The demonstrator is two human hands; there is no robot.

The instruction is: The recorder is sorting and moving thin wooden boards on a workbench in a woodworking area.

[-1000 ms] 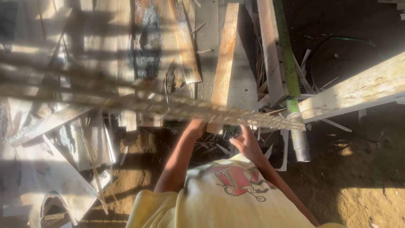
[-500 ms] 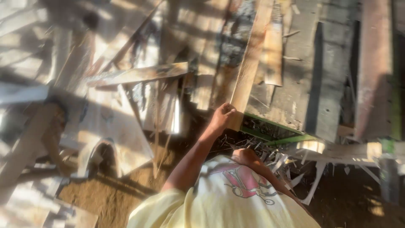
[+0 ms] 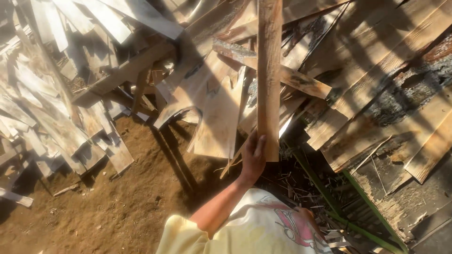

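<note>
Scrap heap: a pile of pale wood offcuts point(image 3: 42, 108) fills the upper left of the frame, thin slats lying crisscross on one another, striped with sun and shadow.
Ground: brown dirt point(image 3: 108, 207) covers the lower left, with a few splinters scattered on it.
Left hand: the left hand point(image 3: 253, 159) sits just below the centre of the frame, arm reaching up from the lower middle, fingers wrapped around the lower end of the plank, thumb lying on its face.
Plank: a long narrow plank point(image 3: 269, 75) stands nearly upright in the picture, running from the hand to the top edge, sunlit, its bottom end in the hand's grasp, in front of the jumbled boards behind it.
Shirt: a pale yellow shirt point(image 3: 245, 235) with a pink print fills the lower middle.
Right hand: the right hand point(image 3: 310, 220) shows only in part at the lower right of the shirt, low against the body; I cannot tell whether it is closed or spread.
Frame: a green metal frame point(image 3: 325, 193) runs slantwise at the lower right, with splinters around it.
Boards: wide weathered boards point(image 3: 386, 89) lie stacked across the upper right, one with dark bark patches.
</note>
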